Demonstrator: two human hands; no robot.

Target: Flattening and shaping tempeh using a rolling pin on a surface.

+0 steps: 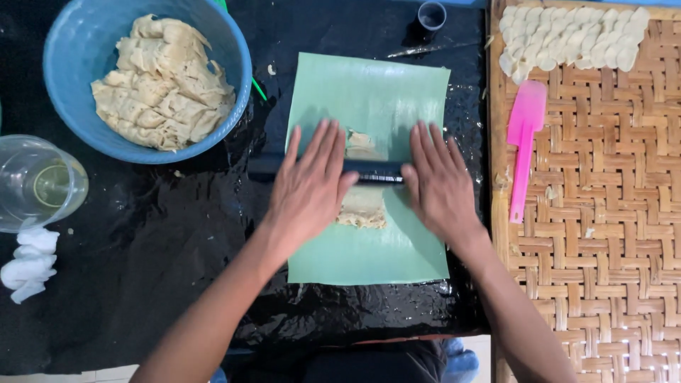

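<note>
While both hands press flat, fingers spread, on a dark roller point(372, 171) at frame centre, left hand point(310, 186) and right hand point(440, 186) flatten dough point(362, 209) on a green sheet point(369, 96) (partly rolled). Much dough remains in the blue bowl point(78, 53), upper left.

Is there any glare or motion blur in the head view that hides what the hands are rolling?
Head view: glare streaks the wet black sheet around the green sheet. The left hand and right hand are slightly motion-blurred on the dark roller, so the dough under it looks soft. The blue bowl and woven tray are evenly lit and sharp.
</note>
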